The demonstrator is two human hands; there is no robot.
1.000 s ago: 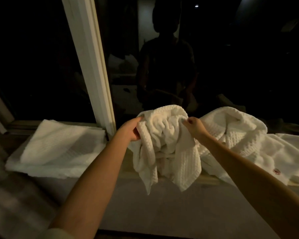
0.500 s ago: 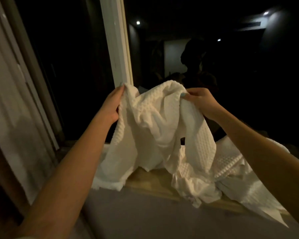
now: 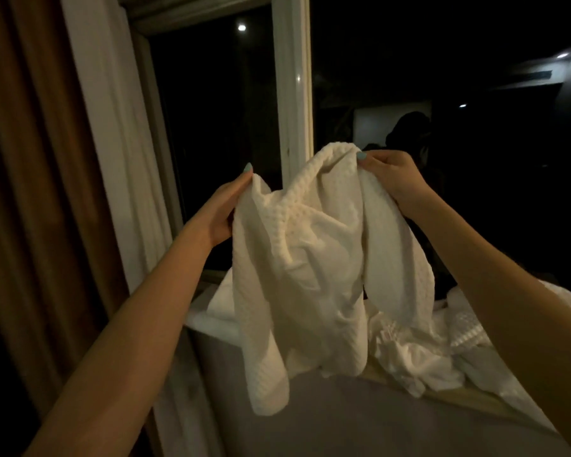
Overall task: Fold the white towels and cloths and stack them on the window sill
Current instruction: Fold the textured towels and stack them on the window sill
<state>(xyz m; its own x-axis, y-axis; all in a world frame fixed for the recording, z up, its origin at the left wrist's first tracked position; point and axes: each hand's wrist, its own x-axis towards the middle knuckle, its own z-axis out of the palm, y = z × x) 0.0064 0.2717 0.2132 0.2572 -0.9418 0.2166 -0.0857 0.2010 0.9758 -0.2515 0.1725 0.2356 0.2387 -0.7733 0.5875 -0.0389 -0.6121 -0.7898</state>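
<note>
We hold the towel (image 3: 310, 258) up, left hand (image 3: 226, 209) and right hand (image 3: 393, 176) each pinching its top edge in curled fingers, above cloths (image 3: 419, 354) heaped on the sill (image 3: 459, 399).

The room is dim. A brown curtain (image 3: 30, 192) hangs on the left, with a white curtain (image 3: 112, 143) just beside it. The white window frame (image 3: 294, 94) stands tall, and the glass (image 3: 218, 143) is black. Small round lights (image 3: 242, 27) shine in it. Under the wooden window sill (image 3: 482, 402) the wall (image 3: 360, 423) is grey.
</note>
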